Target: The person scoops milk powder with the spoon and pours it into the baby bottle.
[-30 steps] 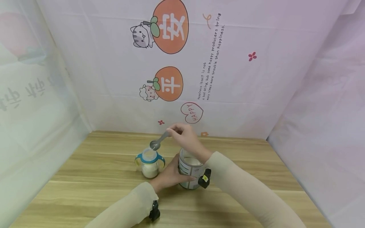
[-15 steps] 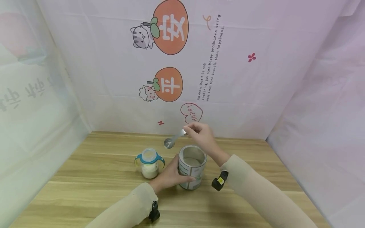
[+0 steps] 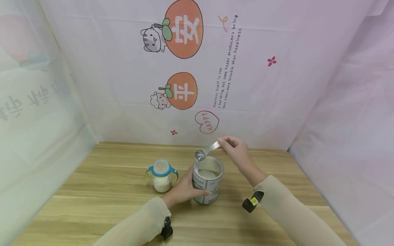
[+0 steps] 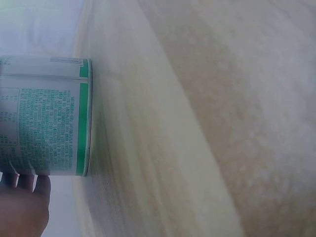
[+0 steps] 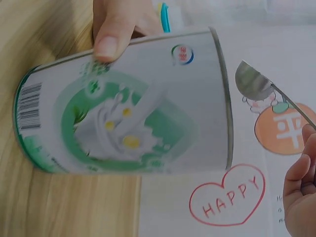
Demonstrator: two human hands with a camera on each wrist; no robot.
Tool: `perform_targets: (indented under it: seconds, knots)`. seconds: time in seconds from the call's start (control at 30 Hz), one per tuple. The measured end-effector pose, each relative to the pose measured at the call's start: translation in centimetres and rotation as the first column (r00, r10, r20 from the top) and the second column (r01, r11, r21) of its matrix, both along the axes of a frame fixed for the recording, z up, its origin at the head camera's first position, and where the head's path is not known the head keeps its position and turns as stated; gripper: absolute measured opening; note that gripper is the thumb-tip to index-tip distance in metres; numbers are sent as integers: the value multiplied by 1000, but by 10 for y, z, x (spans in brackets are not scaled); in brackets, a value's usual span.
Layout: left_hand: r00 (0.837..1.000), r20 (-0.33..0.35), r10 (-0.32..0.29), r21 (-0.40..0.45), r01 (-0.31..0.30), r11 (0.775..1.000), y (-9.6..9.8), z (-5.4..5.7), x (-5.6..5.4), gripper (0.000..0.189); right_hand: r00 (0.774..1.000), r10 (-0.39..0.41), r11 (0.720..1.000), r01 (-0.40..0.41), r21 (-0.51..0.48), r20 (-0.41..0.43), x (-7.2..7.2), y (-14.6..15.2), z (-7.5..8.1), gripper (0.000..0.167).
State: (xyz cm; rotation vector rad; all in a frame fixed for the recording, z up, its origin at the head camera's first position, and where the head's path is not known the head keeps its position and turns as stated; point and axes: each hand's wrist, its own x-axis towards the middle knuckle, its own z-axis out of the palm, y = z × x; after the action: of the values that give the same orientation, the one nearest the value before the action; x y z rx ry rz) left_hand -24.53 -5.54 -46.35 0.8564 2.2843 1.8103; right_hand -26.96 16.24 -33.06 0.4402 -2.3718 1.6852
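A metal measuring spoon is pinched by its handle in my right hand. Its round bowl hangs over the left part of the rim of an open milk powder can; the right wrist view shows the spoon bowl just past the can's rim. Pale powder lies inside the can. My left hand grips the can round its left side, thumb across the front. Left of that hand stands a baby bottle, lidless, with a blue two-handled collar and whitish contents.
The wooden table runs back to a printed white cloth hanging behind it. More cloth hangs at the left and right sides. Small black cameras are strapped to both wrists.
My right hand has carried the measuring spoon rightward from over the baby bottle to above the can's rim. The left hand, can and bottle have stayed in place.
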Motion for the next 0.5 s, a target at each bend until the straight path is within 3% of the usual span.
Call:
perform_targets:
  seconds: [0.27, 0.43, 0.5]
  knots:
    - [1000, -20, -15, 9, 16, 1000, 1, 1, -2, 100, 999, 41, 999, -41, 8, -11, -1, 19, -11, 35]
    - [1000, -18, 8, -13, -8, 1000, 0, 0, -2, 100, 999, 42, 996, -44, 71, 22, 1, 22, -17, 31]
    - [1000, -17, 12, -18, -12, 1000, 0, 0, -2, 101, 999, 32, 990, -36, 140, 34, 2, 22, -19, 31]
